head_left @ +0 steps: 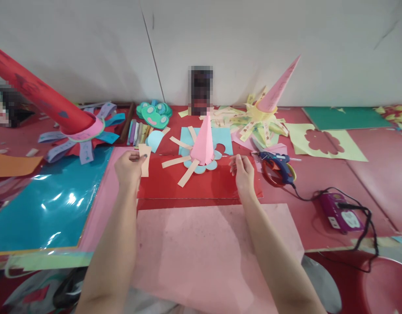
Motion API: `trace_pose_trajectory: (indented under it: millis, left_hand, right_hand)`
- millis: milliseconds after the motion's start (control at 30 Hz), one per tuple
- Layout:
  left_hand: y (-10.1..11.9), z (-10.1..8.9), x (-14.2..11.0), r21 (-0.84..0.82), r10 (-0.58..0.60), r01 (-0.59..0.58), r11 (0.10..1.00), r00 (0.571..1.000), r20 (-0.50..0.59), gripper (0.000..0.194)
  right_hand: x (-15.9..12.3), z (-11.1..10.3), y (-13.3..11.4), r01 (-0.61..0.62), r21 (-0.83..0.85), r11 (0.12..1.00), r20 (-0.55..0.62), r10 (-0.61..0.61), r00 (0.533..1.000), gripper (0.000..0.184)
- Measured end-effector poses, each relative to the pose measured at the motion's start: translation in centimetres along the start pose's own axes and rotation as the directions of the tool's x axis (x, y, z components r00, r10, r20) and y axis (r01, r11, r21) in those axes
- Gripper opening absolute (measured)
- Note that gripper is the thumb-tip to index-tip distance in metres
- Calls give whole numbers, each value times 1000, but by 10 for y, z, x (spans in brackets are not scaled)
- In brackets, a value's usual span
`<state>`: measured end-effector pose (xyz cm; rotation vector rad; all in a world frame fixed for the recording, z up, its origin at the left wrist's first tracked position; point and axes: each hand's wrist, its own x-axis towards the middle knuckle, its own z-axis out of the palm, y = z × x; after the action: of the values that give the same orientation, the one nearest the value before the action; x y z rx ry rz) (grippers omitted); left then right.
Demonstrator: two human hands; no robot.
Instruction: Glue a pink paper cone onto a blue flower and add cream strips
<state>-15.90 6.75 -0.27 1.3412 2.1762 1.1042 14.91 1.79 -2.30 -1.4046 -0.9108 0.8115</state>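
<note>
A pink paper cone stands upright on a light-blue scalloped paper base, with several peach paper strips spreading out from its left side. My left hand pinches a few short peach paper strips left of the cone. On the other side, my right hand hovers over the red board with its fingers loosely bent and apart, and nothing shows in them. Close to that hand, a blue glue gun rests on a roll of tape.
Finished paper cones stand on both sides, one red and one pink. Green frog cutouts and marker pens lie behind. A purple power box with black cables sits at the right edge. Yellow cut paper lies farther back.
</note>
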Motion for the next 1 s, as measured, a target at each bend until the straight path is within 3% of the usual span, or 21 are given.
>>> trace_pose_trajectory:
  millis: [67, 167, 267, 367, 433, 600, 733, 867, 1000]
  left_hand:
    - [10, 2, -6, -117, 60, -58, 991, 998, 12, 15]
    - [22, 11, -19, -291, 94, -53, 955, 987, 128, 21]
    - [28, 21, -31, -252, 109, -35, 967, 952, 287, 22]
    - [28, 24, -37, -109, 102, -75, 991, 957, 270, 19]
    - [25, 24, -36, -102, 110, -87, 991, 965, 240, 19]
    - [16, 25, -28, -182, 113, -74, 980, 970, 215, 23]
    - [24, 29, -35, -352, 125, -20, 936, 953, 276, 27]
    - [39, 38, -56, -533, 146, 102, 840, 903, 403, 34]
    - [49, 48, -78, -536, 240, 59, 842, 848, 472, 31]
  right_hand:
    - [0, 0, -1, 2, 9, 1000, 5, -2, 1000, 34]
    - [-2, 2, -2, 1, 13, 1000, 15, -1, 1000, 34]
    - [-3, 2, -3, -5, 17, 1000, 33, 5, 999, 35]
    - [-3, 2, -3, -5, 15, 1000, 41, 4, 999, 35]
    - [-3, 2, -2, -5, 11, 1000, 41, 4, 999, 35]
    - [-2, 1, 0, 8, 6, 1000, 46, -9, 999, 36]
    - [-6, 2, -2, -2, -25, 1000, 54, 3, 999, 37]
    - [-19, 11, -11, 3, -78, 997, 267, 18, 964, 39]
    - [-34, 20, -18, 17, -118, 993, 455, 39, 890, 39]
